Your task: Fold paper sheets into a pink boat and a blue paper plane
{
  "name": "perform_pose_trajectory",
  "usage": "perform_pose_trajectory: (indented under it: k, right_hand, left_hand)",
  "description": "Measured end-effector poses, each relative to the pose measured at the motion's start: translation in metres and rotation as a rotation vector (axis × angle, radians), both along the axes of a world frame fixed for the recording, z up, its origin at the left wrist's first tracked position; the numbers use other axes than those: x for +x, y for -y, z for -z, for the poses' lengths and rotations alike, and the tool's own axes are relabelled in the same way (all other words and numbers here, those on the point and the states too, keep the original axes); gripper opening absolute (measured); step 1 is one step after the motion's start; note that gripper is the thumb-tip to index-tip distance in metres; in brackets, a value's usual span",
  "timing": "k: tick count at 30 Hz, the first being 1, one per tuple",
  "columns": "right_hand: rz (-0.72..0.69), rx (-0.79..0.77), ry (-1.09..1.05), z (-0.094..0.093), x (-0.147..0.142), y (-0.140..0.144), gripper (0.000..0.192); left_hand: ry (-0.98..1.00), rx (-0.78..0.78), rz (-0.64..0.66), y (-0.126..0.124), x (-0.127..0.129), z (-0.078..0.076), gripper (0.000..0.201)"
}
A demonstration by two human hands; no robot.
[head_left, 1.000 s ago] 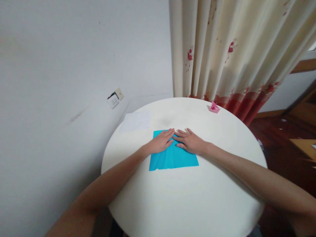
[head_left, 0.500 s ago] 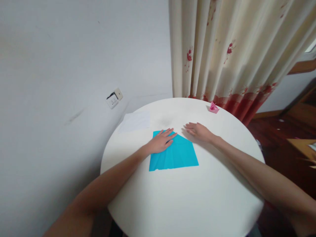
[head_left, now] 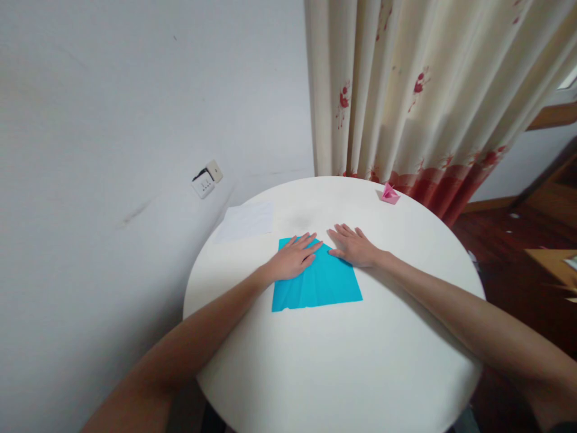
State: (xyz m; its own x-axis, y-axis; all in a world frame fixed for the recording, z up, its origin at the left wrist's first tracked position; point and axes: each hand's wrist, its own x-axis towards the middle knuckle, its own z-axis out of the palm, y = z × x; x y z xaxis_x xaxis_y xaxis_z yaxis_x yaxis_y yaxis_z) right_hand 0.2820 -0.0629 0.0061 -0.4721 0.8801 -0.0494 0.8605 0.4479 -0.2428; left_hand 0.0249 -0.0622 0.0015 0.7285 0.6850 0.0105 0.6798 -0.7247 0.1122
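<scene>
Paper [head_left: 318, 281] creased but lying nearly flat on table [head_left: 342, 361], pinned by flat open left hand [head_left: 293, 260] and right hand [head_left: 356, 246], grasping nothing, folding barely begun.

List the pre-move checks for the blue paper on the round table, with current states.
1. Left hand flat on the blue paper: ok.
2. Right hand on the paper: only at its far right corner, mostly on the table: not ok.
3. Paper lying flat: ok, faint creases show.
4. Far edge of paper aligned: hidden by both hands: cannot tell.
5. Pink origami and white sheet apart from the paper: ok.
</scene>
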Motion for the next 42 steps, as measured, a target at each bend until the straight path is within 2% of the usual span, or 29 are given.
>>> perform_pose_trajectory:
  k: [6,12,24,33,42]
  right_hand:
    - [-0.014,-0.006,0.022,0.001,0.005,-0.005,0.077]
    - [-0.018,-0.004,0.013,-0.001,0.006,-0.004,0.074]
    - [-0.028,0.001,-0.02,0.0,0.008,-0.006,0.071]
    - [-0.034,0.023,-0.04,0.003,0.012,-0.01,0.067]
    - [-0.037,0.04,-0.061,-0.002,0.011,-0.007,0.065]
  left_hand:
    - [0.02,0.016,-0.051,-0.001,-0.002,0.005,0.061]
    - [0.027,0.018,-0.08,-0.002,-0.003,0.004,0.061]
    - [0.103,0.157,0.057,0.0,-0.001,-0.008,0.039]
    - [0.253,0.009,0.148,-0.007,-0.01,-0.003,0.041]
    - [0.312,-0.172,0.263,-0.01,-0.013,-0.018,0.034]
